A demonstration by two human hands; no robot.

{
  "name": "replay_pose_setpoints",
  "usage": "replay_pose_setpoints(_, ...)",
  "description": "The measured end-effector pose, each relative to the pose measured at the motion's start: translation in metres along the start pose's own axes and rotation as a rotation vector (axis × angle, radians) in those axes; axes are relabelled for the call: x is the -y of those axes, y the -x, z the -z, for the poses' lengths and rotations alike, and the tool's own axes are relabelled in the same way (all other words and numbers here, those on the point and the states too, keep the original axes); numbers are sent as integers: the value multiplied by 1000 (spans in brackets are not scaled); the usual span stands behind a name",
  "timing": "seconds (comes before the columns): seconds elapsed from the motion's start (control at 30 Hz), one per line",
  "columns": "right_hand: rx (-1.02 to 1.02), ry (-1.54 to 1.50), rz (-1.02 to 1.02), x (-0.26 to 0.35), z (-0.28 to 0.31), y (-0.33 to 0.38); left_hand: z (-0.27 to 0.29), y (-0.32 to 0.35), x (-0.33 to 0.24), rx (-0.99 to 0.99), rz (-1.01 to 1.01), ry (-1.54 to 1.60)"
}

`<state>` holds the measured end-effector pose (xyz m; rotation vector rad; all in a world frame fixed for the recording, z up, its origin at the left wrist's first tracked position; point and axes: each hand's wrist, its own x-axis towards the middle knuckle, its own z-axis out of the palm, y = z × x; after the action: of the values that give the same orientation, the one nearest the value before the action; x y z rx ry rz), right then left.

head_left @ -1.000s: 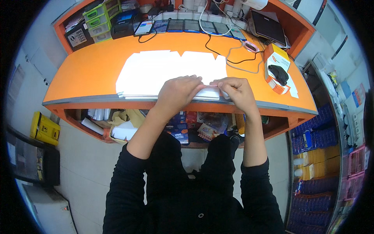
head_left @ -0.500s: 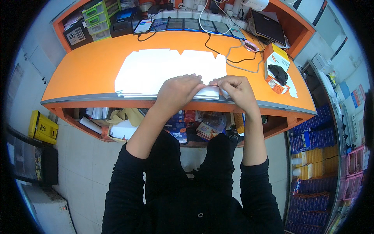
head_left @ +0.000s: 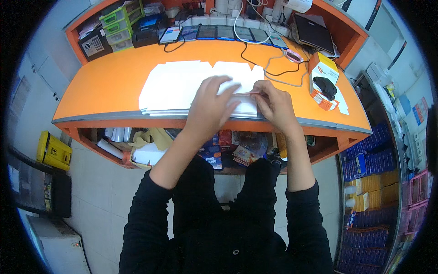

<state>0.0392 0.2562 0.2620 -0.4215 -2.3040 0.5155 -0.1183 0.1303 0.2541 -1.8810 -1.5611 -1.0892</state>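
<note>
A stack of flat white die-cut card sheets [head_left: 175, 86] lies at the front edge of the orange desk [head_left: 109, 59]. Over the stack's right half, my left hand [head_left: 211, 104] is open, its fingers apart and slightly blurred. My right hand [head_left: 274, 105], by the right end of the stack, pinches a thin reddish strip [head_left: 246, 93] between thumb and fingers. The strip points left toward my left fingers, above the top sheet. What it is made of is too small to tell.
A yellow-and-white box [head_left: 323, 68] with a black object [head_left: 325, 87] on it stands at the right. Several phones [head_left: 224, 32] line the desk's back, with cables [head_left: 273, 71] trailing forward. Below is an open shelf holding packages [head_left: 212, 155].
My left hand has lifted off the sheets' front edge and its fingers have spread. My right hand keeps its pinch, turned slightly and a little farther back. The view has shifted slightly.
</note>
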Motion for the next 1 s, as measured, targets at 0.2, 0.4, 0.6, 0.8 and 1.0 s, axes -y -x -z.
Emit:
replay_pose_setpoints(0.2, -114, 187, 215, -3, 16, -15, 2, 0, 7, 157, -60, 26)
replay_pose_setpoints(0.4, 42, 88, 198, -2, 11, 12, 2, 10, 28, 329, -60, 51)
replay_pose_setpoints(0.6, 72, -43, 16, -7, 7, 14, -5, 9, 24, 219, 10, 4)
replay_pose_setpoints(0.8, 117, -43, -41, -7, 10, 6, -8, 7, 22, 143, 8, -12)
replay_pose_setpoints(1.0, 151, -70, -90, -8, 11, 4, -7, 8, 20, 131, 16, 0)
